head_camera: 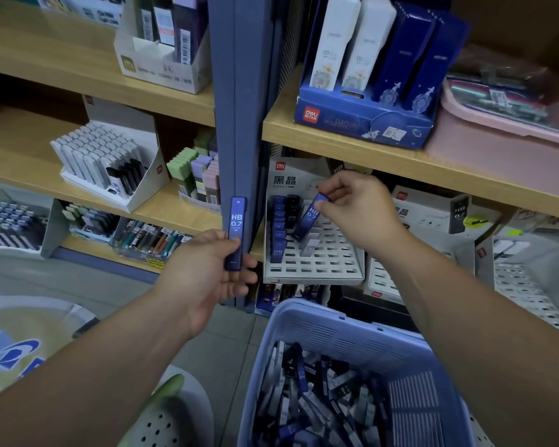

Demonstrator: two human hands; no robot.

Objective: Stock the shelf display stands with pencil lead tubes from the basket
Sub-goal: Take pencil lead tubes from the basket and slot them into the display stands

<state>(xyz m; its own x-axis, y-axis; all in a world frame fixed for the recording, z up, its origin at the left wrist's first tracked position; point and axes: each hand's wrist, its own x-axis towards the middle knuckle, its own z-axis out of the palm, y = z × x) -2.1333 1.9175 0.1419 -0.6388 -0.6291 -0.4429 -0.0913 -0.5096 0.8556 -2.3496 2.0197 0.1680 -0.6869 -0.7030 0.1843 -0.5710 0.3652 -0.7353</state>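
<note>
My left hand point(207, 272) pinches an upright blue pencil lead tube point(236, 232) marked HB 0.7, in front of the blue shelf post. My right hand point(355, 208) pinches the top of a second blue tube point(310, 217), tilted with its lower end in the slotted white display stand point(317, 266) on the low shelf. A column of blue tubes point(278, 230) and a few black and white ones stand in the stand's left slots. The blue basket point(336, 333) below holds several loose tubes point(317, 411).
A second slotted stand point(388, 279) and a third point(526, 285) sit to the right on the same shelf. A blue boxed display point(362, 121) and a pink tray point(497, 137) stand on the shelf above. Left shelves carry filled lead and eraser displays point(107, 156).
</note>
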